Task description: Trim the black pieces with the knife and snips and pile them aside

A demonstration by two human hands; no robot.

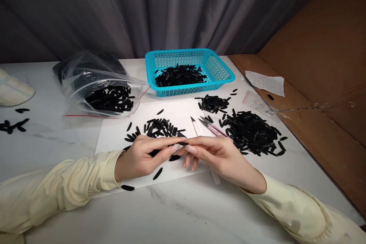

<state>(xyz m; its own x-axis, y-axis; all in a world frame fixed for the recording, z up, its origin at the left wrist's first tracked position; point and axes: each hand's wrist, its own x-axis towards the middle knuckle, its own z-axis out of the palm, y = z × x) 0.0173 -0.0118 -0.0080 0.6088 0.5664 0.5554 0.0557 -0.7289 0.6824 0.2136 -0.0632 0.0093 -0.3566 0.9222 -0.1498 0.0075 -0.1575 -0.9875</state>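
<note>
Between the fingertips of both hands is a small black elongated strip [182, 143], held above the white sheet [111, 133]. My left hand [145, 155] pinches its left end with thumb and forefinger. On the other end, the thumb and forefinger of my right hand [219, 154] are closed, with the lower fingers curled beneath. Loose black strips [160, 126] lie on the sheet behind and under my left hand. Just behind my right hand are pink-handled snips [213, 126] with dark blades and a white pen-like tool [196, 125], partly covered by the hand.
A blue basket [190, 90] holding black strips stands at the back. Left of it lies an open zip bag [74, 101] of the same strips. Piles of strips [253, 133] sit at right, near a paper slip [265, 82] and cardboard [314, 42]. Another person's sleeve [14, 89] shows at far left.
</note>
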